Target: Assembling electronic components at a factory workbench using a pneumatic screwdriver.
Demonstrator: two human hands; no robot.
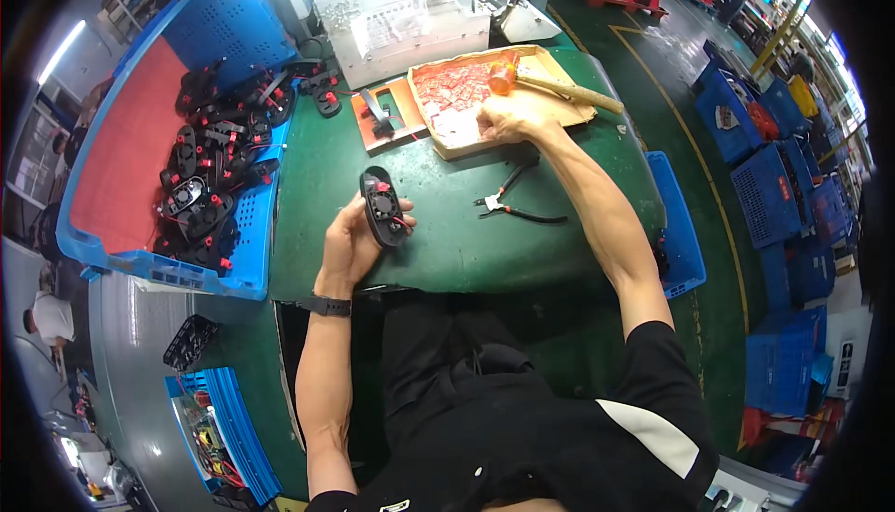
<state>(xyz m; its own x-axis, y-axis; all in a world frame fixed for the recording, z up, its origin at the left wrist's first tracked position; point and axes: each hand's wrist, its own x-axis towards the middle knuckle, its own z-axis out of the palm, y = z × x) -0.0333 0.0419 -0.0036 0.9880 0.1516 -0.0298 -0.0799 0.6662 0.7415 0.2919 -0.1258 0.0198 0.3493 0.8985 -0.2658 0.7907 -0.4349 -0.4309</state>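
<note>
My left hand (347,243) is closed around a black oval housing (382,204) with a round grille, a red connector and short red wires, held tilted above the green bench. Over the shallow cardboard box (466,149) of small red parts (449,89), my right hand (503,123) has its fingers pinched together. What they hold, if anything, is hidden. Across the box's right part lies a mallet (571,92) with an orange head and wooden handle. Pliers (499,204) with black handles rest on the bench between my hands.
Left of the bench stands a large blue crate (177,272) piled with black housings (210,158). An orange fixture (396,106) holds a black part beside the box. Behind it is a white machine (401,22). A blue bin (685,242) sits past the bench's right edge.
</note>
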